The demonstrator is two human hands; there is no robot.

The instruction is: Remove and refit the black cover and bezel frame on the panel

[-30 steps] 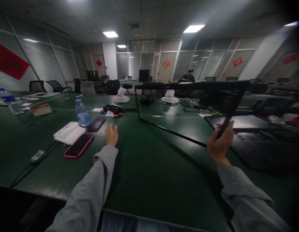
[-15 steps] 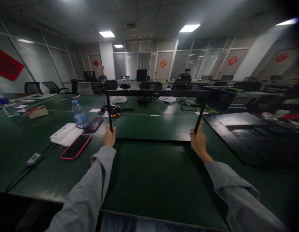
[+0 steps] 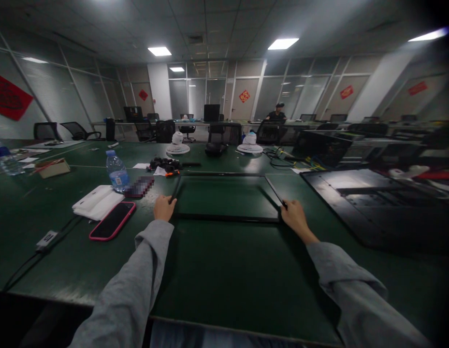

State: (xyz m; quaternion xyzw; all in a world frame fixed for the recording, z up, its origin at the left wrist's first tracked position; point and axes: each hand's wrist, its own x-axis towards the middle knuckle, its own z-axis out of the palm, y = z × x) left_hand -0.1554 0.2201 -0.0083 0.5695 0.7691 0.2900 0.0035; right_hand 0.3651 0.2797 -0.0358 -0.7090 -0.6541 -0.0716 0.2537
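Note:
Between my hands is a thin black rectangular frame [image 3: 227, 218], like a monitor bezel, with the green tabletop showing through its opening. It leans away from me, its far bar low over the table. My left hand [image 3: 164, 208] is closed around its left side bar. On the opposite side bar, the fingers of my right hand [image 3: 294, 215] are closed too. A phone in a pink case [image 3: 113, 221] lies left of my left hand, beside a white folded item [image 3: 97, 200]. To the right of my right hand rests a large dark flat panel [image 3: 369, 203].
A water bottle [image 3: 117, 171] stands at the left, near a small box [image 3: 53, 167]. Farther back are two white fans [image 3: 178, 148], a dark tangled item [image 3: 164, 164] and loose cables [image 3: 282, 157]. A person [image 3: 277, 113] sits at a far desk.
The frame has tilted from nearly upright down towards the table, its far bar dropping away from me. Both hands have kept their hold on its sides and turned slightly with it.

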